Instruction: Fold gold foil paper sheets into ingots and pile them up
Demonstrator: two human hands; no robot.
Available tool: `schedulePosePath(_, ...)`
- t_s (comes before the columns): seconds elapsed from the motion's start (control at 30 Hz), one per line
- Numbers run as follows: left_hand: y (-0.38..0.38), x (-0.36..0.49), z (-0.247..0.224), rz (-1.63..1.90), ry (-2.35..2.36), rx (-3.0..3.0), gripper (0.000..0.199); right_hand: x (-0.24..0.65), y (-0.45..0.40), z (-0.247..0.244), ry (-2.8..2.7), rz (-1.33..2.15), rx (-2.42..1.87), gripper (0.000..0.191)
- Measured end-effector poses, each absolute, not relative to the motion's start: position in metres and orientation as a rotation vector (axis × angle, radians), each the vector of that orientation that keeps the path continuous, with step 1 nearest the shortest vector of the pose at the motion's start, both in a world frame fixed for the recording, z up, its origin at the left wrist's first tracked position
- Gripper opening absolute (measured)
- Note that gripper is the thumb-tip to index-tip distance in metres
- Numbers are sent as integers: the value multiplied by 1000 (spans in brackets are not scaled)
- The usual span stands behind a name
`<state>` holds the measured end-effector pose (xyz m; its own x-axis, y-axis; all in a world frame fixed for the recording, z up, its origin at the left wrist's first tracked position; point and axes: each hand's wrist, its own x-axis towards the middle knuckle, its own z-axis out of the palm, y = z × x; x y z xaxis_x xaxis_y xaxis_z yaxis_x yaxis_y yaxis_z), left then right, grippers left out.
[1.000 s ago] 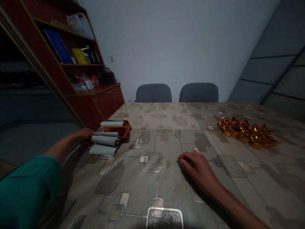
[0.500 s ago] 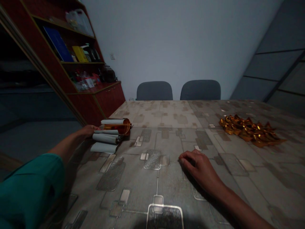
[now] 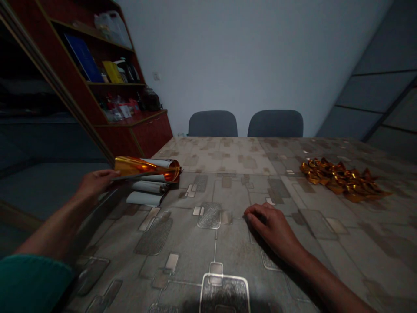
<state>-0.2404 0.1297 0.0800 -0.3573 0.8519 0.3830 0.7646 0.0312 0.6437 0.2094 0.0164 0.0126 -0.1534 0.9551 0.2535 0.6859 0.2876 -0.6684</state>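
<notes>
My left grip (image 3: pixel 96 182) is closed on a gold foil roll (image 3: pixel 146 168) at 10 o'clock (super shiny), right grip (image 3: pixel 270 224) empty, loosely curled on the table (image 3: pixel 221 248).

We look toward a pale wall (image 3: pixel 244 56), with two dark grey chairs (image 3: pixel 213 124) in front of it. A red wooden cabinet (image 3: pixel 153 134) with loaded shelves stands left, grey panelling (image 3: pixel 374 91) runs along the right, and the light is dim.

Glossy gold foil roll (image 3: pixel 146 167), matt white paper rolls (image 3: pixel 146 188), crinkled shiny foil heap (image 3: pixel 342 180), smooth vinyl tabletop (image 3: pixel 195 248)
</notes>
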Motion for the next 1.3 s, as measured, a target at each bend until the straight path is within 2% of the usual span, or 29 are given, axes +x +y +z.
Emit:
schedulePosePath(0.13, 99, -214, 89, 1344, 2402, 1744, 25, 205, 13, 12, -1929, 535, -1425, 22)
schedulePosePath(0.2, 82, -183, 84, 1426, 2374, 2159, 22, 202, 10, 10, -1953, 552, -1368, 35)
schedulePosePath(0.27, 67, -145, 70, 1248, 1862, 2761, 20, 198, 7, 8, -2001, 544, -1300, 53)
schedulePosePath(0.37, 50, -87, 37, 1027, 1365, 3038, 17, 193, 2, 7, -2099, 485, -1221, 75)
schedulePosePath(0.47, 37, -47, 9, 804, 1094, 3096, 18, 189, -2, 9, -2201, 390, -1199, 82)
schedulePosePath(0.6, 26, -29, -4, 800, 918, 3028, 21, 190, 0, 15, -2365, 297, -1175, 71)
schedulePosePath(0.73, 24, -31, -2, 770, 776, 2984, 22, 200, 5, 22, -2509, 351, -1142, 34)
schedulePosePath(0.8, 24, -32, -1, 705, 761, 2990, 18, 207, 7, 25, -2559, 394, -1091, 22)
schedulePosePath(0.97, 19, -27, -1, 683, 847, 3010, 13, 218, 3, 29, -2639, 427, -993, 20)
schedulePosePath(1.1, 11, -22, 1, 591, 849, 2874, 20, 221, -7, 37, -2672, 541, -957, 21)
schedulePosePath(1.3, 9, -26, -8, 537, 544, 2599, 34, 239, -21, 50, -2573, 785, -1004, 42)
